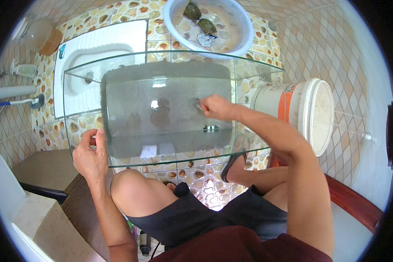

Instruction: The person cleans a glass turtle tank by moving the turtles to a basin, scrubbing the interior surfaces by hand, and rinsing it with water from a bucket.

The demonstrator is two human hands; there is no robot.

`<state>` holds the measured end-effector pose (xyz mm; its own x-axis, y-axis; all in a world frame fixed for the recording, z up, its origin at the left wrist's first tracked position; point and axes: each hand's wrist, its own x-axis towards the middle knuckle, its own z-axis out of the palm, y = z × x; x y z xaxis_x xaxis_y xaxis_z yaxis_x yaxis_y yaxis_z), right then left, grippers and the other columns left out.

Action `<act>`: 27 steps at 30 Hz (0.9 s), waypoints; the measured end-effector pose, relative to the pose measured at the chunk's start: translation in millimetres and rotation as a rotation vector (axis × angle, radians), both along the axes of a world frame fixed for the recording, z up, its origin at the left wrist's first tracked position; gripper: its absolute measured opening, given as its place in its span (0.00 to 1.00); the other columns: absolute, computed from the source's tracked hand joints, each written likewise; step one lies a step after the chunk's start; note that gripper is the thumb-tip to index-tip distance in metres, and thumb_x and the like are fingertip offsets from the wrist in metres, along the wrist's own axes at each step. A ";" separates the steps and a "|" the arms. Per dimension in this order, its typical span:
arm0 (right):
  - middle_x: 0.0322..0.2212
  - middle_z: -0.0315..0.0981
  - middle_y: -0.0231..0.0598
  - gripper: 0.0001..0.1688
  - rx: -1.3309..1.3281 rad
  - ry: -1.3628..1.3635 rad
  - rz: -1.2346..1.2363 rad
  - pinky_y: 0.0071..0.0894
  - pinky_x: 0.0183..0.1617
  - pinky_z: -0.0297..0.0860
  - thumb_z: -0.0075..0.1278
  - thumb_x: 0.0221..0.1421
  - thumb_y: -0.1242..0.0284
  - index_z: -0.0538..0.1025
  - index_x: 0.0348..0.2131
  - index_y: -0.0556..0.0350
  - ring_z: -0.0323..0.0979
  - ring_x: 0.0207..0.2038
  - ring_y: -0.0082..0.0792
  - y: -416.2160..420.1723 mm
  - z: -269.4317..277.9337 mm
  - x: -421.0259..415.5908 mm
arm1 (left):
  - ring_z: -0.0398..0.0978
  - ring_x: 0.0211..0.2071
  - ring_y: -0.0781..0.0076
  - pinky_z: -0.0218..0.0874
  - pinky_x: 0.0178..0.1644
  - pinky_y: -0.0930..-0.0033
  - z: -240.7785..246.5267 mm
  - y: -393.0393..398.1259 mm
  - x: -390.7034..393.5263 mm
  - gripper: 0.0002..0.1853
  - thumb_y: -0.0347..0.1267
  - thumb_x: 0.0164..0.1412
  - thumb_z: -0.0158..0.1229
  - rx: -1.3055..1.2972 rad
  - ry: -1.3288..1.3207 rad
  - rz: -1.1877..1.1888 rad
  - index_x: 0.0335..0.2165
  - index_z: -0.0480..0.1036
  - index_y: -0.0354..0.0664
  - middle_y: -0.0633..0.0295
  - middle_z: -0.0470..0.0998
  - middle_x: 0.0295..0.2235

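Note:
A rimless glass tank point(144, 162) stands before my knees, with a grey, sand-like layer point(131, 98) inside it. Bright reflections lie over that layer, so I cannot tell how deep any water is. My right hand point(216, 107) reaches inside, fingers closed on a small thin object point(200, 107) that is mostly hidden. Beside these fingertips the grey layer has a darker spot. At the tank's near left corner is my left hand point(92, 152), its fingers curled and thumb raised. That hand covers the corner, and its grip on the glass is unclear.
Beyond the tank, a pale blue basin point(249, 29) holds two turtles point(199, 19). A white lidded bucket point(271, 98) lies on its side at the right. The squat toilet point(98, 36) is at the back left, with a brush point(36, 101) nearby. Patterned tiles point(203, 173) cover the floor.

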<state>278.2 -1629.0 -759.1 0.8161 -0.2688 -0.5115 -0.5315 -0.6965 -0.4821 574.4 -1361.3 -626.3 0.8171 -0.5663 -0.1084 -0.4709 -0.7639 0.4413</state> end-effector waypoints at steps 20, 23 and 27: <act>0.31 0.78 0.50 0.12 -0.143 -0.722 -0.476 0.46 0.41 0.72 0.50 0.52 0.71 0.79 0.36 0.58 0.77 0.36 0.51 -94.1 213.5 3.1 | 0.73 0.23 0.67 0.64 0.31 0.66 -35.1 24.1 31.4 0.19 0.41 0.65 0.53 -0.170 0.015 -0.085 0.40 0.77 0.35 0.56 0.78 0.23; 0.32 0.78 0.51 0.13 -0.025 -0.676 -0.660 0.47 0.42 0.72 0.49 0.53 0.73 0.78 0.38 0.58 0.77 0.37 0.52 -66.7 203.7 -36.1 | 0.74 0.25 0.67 0.65 0.32 0.66 -7.6 11.7 33.7 0.17 0.38 0.66 0.51 0.165 -0.111 -0.274 0.45 0.75 0.36 0.55 0.79 0.24; 0.33 0.78 0.51 0.14 0.112 -0.571 -0.923 0.50 0.44 0.70 0.47 0.53 0.74 0.77 0.39 0.58 0.75 0.39 0.54 -35.2 223.7 -106.4 | 0.78 0.30 0.68 0.68 0.35 0.67 86.2 -112.1 -67.9 0.18 0.36 0.66 0.53 0.040 0.020 -0.347 0.49 0.74 0.37 0.55 0.81 0.31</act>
<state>171.8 -1664.2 -535.4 0.4491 -0.8750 -0.1811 -0.5049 -0.0813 -0.8593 506.6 -1473.4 -540.1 0.5738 -0.8051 -0.1501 -0.6973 -0.5764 0.4262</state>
